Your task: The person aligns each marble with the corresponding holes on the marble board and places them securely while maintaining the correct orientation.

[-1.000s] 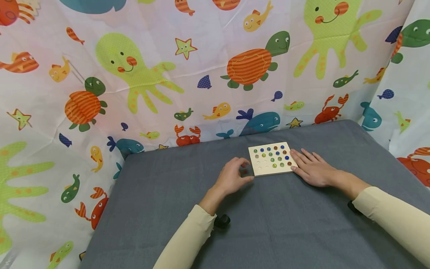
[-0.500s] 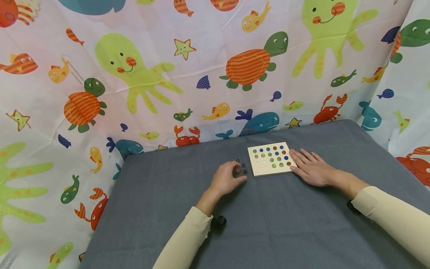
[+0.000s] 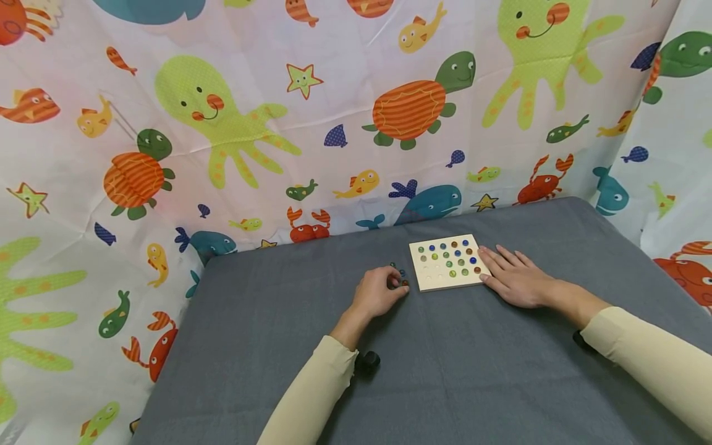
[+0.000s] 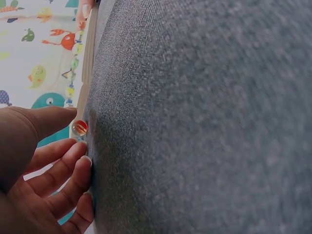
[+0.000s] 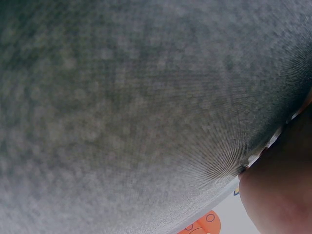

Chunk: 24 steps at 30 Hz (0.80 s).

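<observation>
The left hand [image 3: 378, 290] is low over the cloth, left of the pale wooden board [image 3: 428, 283], thumb and fingers curved around a red-and-clear marble [image 4: 79, 127]. In the left wrist view the marble sits between thumb tip and index fingertip, with narrow gaps on either side. Near those fingers lie a blue marble [image 3: 402, 272] and a green marble [image 3: 392, 264], partly covered by the hand. The right hand [image 3: 517, 281] lies flat, fingers spread, with fingertips and thumb at the board's right edge. Green, blue, brown and yellowish marbles fill most of the board's dimples; several dimples at lower left hold none.
A grey cloth [image 3: 445, 358] covers the table. Behind it hangs a white curtain [image 3: 345, 80] printed with sea animals, meeting the table's back edge; another panel hangs at the right. A black wrist camera [image 3: 368, 361] sits under the left cuff.
The left hand has drawn back left from the board's edge, uncovering the loose marbles, and its thumb and fingers have narrowed around the red one. The right hand stays in place.
</observation>
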Each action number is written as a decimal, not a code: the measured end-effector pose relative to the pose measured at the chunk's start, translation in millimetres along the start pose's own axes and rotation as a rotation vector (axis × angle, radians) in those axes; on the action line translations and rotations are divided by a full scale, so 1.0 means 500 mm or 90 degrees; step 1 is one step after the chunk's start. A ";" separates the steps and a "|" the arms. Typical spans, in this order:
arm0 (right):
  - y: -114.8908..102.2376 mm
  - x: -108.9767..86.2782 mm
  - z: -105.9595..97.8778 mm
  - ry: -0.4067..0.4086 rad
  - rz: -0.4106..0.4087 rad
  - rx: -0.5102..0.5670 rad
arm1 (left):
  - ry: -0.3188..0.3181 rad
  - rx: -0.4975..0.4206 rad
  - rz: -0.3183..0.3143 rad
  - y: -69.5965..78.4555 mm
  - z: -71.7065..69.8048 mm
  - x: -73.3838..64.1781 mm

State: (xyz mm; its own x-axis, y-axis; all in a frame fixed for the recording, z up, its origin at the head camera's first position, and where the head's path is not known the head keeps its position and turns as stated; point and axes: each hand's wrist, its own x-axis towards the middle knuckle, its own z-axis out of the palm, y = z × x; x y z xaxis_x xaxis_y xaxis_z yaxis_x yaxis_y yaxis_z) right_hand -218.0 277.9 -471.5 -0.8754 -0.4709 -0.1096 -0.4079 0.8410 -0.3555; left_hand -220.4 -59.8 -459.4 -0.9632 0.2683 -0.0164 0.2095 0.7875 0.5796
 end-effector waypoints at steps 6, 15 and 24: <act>-0.011 0.001 -0.009 -0.028 0.015 -0.023 | 0.019 0.008 -0.020 0.007 0.004 0.005; -0.011 0.002 -0.013 -0.030 0.017 -0.019 | 0.039 0.013 -0.029 0.014 0.007 0.011; 0.003 0.004 -0.003 -0.013 0.010 -0.002 | 0.036 0.006 -0.031 0.012 0.008 0.010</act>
State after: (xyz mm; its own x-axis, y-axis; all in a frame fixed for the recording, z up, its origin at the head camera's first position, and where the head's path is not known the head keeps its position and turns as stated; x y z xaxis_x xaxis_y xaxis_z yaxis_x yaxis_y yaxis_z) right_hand -220.6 278.5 -471.0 -0.8765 -0.4623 -0.1342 -0.3942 0.8493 -0.3512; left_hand -223.3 -51.4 -459.2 -0.9803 0.1976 0.0014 0.1630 0.8046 0.5711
